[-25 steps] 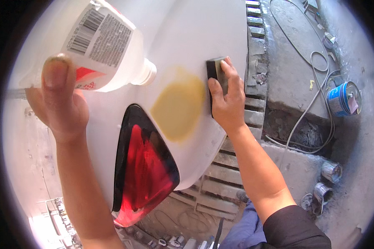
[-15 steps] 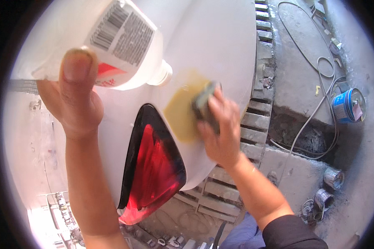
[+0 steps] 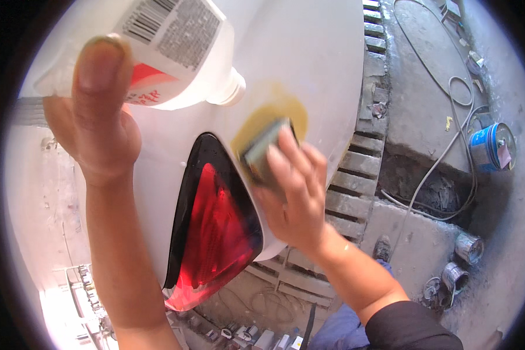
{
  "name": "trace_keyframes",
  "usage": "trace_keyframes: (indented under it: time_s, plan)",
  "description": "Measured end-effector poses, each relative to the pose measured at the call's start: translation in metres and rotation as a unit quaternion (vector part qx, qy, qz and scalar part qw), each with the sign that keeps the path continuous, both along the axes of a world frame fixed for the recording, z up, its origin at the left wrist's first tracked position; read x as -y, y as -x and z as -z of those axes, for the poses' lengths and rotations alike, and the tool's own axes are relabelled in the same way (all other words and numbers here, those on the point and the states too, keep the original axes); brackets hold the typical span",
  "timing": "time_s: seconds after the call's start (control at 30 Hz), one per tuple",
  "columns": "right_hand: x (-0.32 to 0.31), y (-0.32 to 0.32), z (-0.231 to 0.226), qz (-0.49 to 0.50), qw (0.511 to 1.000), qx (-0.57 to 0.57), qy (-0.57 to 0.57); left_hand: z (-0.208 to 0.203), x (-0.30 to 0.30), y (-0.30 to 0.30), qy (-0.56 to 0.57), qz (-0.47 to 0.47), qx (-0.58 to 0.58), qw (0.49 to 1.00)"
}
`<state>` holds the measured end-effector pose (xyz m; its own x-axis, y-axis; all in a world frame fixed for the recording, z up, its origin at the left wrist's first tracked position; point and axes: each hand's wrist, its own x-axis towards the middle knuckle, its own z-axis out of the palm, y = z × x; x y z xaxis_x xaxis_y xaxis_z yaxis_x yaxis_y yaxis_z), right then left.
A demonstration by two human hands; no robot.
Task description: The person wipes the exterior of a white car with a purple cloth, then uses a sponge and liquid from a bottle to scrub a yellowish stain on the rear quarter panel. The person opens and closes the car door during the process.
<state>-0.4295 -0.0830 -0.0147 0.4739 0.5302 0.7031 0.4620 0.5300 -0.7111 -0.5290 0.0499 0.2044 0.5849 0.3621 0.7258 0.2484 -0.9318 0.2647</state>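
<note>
My left hand [image 3: 102, 111] grips a white plastic bottle [image 3: 207, 70], tilted on its side with its neck pointing right over the car body. My right hand [image 3: 294, 181] is closed on a dark greyish-green sanding block [image 3: 266, 144], pressed to a yellowish patch [image 3: 297, 114] on the white car panel [image 3: 300, 52]. The block's lower part is hidden by the fingers and slightly blurred. Just left of it, below the bottle, is a red tail light [image 3: 216, 227] with a black border.
Beyond the panel's right edge runs a slatted floor grating [image 3: 356, 175]. On the concrete floor lie a looping hose [image 3: 443, 154], a blue can [image 3: 491, 147] and metal tins [image 3: 468, 248]. Several small objects line the bottom edge.
My right hand has moved the sanding block left and slightly down across the yellowish patch, and turned it. The left hand with the bottle has shifted slightly up in the picture.
</note>
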Motion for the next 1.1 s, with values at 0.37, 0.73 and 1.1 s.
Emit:
trace_keyframes:
  time_s: [0.37,0.73,1.1]
  plan:
    - [-0.009,-0.008,-0.022,-0.016,1.0,0.016,0.019,-0.002,0.005,-0.001,0.035,0.002,0.009,0.999]
    - [-0.005,-0.011,-0.029,-0.02,0.999,0.018,0.029,0.0,0.0,-0.006,0.054,0.034,0.053,0.997]
    - [-0.045,-0.036,-0.037,0.031,0.999,0.028,0.022,-0.001,-0.005,0.001,-0.015,0.004,0.042,0.999]
